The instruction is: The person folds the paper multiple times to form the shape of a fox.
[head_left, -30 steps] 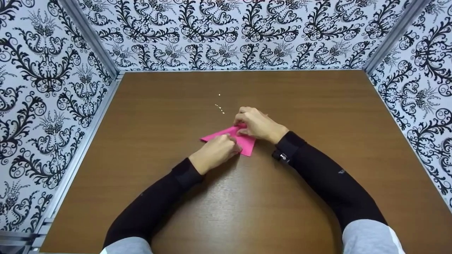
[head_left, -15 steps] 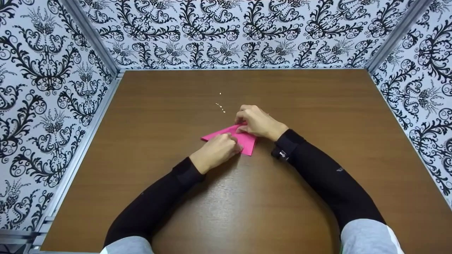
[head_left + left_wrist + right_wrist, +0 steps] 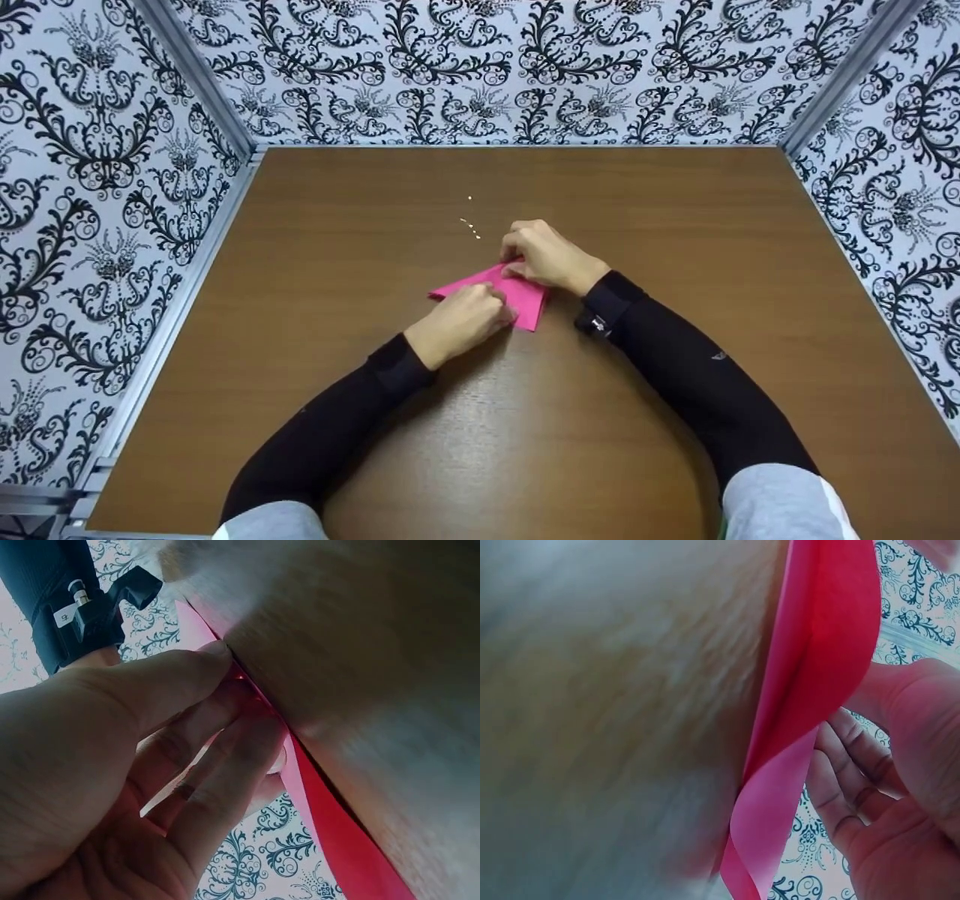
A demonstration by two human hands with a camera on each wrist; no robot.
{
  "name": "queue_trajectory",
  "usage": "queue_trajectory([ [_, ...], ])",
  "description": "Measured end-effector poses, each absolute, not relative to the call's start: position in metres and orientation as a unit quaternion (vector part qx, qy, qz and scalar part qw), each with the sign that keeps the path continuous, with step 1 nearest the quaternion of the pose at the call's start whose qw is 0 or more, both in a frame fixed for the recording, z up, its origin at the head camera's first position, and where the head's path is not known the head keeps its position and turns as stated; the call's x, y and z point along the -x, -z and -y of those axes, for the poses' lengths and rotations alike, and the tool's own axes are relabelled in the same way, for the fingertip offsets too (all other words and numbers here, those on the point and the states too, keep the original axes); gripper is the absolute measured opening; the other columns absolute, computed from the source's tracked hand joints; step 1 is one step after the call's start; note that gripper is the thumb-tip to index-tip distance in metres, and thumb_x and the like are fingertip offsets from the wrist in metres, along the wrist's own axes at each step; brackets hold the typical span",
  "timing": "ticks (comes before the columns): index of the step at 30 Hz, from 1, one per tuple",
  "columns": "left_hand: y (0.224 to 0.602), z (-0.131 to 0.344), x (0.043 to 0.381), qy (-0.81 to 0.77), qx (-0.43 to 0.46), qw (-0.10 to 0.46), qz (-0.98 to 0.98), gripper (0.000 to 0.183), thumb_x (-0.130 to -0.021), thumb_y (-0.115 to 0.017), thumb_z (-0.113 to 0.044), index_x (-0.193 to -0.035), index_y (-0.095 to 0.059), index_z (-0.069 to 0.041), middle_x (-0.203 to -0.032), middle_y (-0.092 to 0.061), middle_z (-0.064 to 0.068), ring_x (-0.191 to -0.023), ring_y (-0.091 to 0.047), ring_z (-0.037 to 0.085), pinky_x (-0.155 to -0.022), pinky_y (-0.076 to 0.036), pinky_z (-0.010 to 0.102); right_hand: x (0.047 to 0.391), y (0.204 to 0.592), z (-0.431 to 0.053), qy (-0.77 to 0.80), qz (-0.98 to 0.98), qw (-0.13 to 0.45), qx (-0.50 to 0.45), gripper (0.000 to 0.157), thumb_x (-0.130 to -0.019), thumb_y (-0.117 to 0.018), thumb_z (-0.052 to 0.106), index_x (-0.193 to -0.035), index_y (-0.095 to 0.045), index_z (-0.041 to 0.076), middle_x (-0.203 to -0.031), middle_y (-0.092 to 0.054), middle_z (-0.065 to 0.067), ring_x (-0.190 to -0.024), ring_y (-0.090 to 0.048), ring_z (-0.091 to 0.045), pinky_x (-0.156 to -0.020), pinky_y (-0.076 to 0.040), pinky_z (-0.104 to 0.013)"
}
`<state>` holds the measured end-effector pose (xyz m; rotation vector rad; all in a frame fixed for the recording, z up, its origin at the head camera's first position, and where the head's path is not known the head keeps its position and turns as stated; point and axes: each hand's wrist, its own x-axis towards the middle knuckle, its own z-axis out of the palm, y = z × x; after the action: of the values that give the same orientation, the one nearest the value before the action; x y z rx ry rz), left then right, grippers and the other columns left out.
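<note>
A sheet of pink paper [image 3: 529, 304], folded into layers, lies on the table between both hands, its pointed corner toward the left. My left hand [image 3: 461, 315] pinches its near edge, the fingers curled in; in the left wrist view the thumb lies on one side of the paper [image 3: 330, 829] and the fingertips on the other. At the far edge my right hand [image 3: 551, 256] grips the paper between thumb and fingers. The right wrist view shows a curved flap of the paper [image 3: 840, 637] standing up beside the right thumb, with a lighter pink layer under it.
The brown wooden table [image 3: 360, 202] is bounded by patterned walls [image 3: 450, 75] at the back and sides, with grey metal rails [image 3: 195, 75] at the corners. Several small pale specks [image 3: 471, 226] show on the table beyond the paper.
Both hands keep their hold on the paper and stay almost in place. The right hand has shifted very slightly away toward the back, and less of the far edge shows beside its fingers.
</note>
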<state>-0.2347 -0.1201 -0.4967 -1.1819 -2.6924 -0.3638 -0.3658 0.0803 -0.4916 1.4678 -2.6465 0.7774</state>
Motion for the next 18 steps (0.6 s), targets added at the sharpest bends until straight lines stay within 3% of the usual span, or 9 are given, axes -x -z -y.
queue_trajectory([
  [7,0.4983,0.1212,0.2343,0.118,0.401,0.097,0.903,0.026,-0.107,-0.077,-0.005,-0.082,-0.081,-0.008,-0.084,-0.077,0.011,-0.074,-0.074,0.029,-0.070,-0.065,0.045,0.3690,0.4927,-0.0781,-0.245,0.851,0.015,-0.465,0.005,-0.100,-0.090,0.005,-0.103,-0.087,0.002,-0.103,-0.082,-0.018,-0.096,-0.079,-0.036,-0.089,-0.070,-0.048],
  [18,0.4956,0.1210,0.2322,0.127,0.394,0.104,0.904,0.033,-0.113,-0.076,-0.011,-0.080,-0.080,-0.008,-0.083,-0.078,0.009,-0.076,-0.076,0.030,-0.071,-0.065,0.045,0.3743,0.4881,-0.0723,-0.220,0.861,0.009,-0.459,0.005,-0.099,-0.092,0.006,-0.098,-0.088,0.003,-0.098,-0.081,-0.017,-0.095,-0.079,-0.036,-0.087,-0.069,-0.048],
])
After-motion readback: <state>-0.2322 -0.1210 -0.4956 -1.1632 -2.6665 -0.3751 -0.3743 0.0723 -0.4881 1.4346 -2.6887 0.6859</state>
